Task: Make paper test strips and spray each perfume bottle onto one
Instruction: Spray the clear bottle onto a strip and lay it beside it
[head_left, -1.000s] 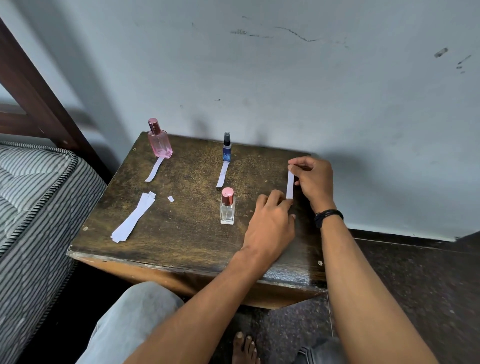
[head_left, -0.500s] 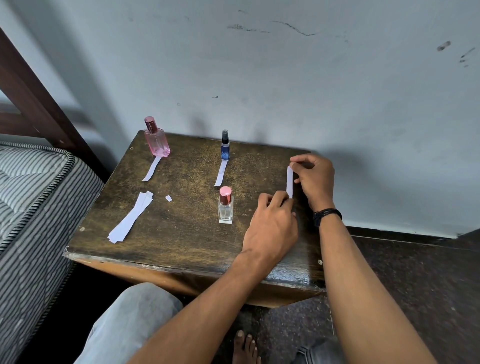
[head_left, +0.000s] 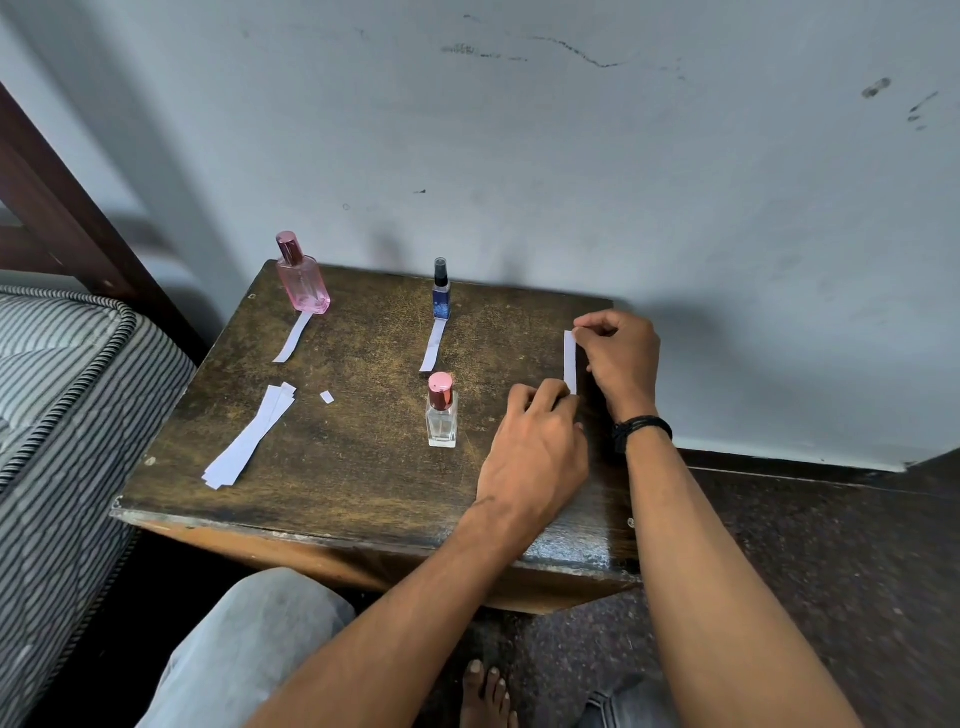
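Pinching paper strip (head_left: 570, 359), left hand (head_left: 535, 457), right hand (head_left: 623, 358)

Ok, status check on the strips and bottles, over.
Left hand holds near end of paper strip, right hand the far end. Clear bottle stands beside, no strip yet. Nothing blocking.

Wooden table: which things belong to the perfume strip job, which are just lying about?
Job: pink perfume bottle, blue spray bottle, clear perfume bottle, held strip, pink bottle's strip, blue bottle's strip, spare strip stack.
Idle: paper scrap, striped mattress.
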